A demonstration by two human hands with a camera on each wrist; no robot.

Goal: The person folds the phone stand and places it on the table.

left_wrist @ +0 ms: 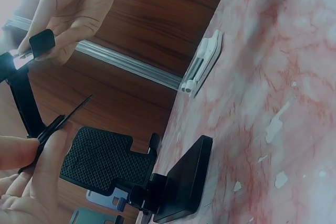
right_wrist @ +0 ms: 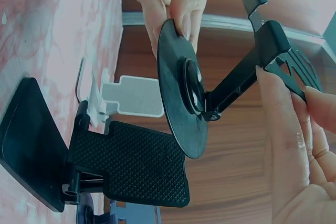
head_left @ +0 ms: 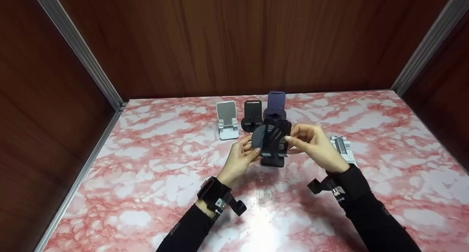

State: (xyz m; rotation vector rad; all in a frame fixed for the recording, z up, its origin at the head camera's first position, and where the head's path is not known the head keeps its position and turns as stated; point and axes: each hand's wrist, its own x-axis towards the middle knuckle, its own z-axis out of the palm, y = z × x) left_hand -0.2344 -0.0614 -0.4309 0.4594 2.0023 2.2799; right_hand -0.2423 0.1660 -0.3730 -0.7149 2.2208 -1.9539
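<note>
Hands meet above the middle of the marble table [head_left: 146,193], both on one black phone stand [head_left: 272,136], held clear of the surface. Left hand [head_left: 240,158] pinches the stand's round disc base [right_wrist: 178,87] at its rim, fingertips curled onto the edge. Right hand [head_left: 313,145] grips the slotted back plate, thumb and fingers closed on it. In the right wrist view the disc stands on edge and the arm runs long from it, slanting up and away toward the right hand. Directly beneath, another black stand [head_left: 273,159] rests on the table. Along the far edge stand a white stand [head_left: 227,124], a black one [head_left: 253,114] and a purple one [head_left: 276,103]. Folded white stand [head_left: 342,146] lies flat just beyond the right wrist.
</note>
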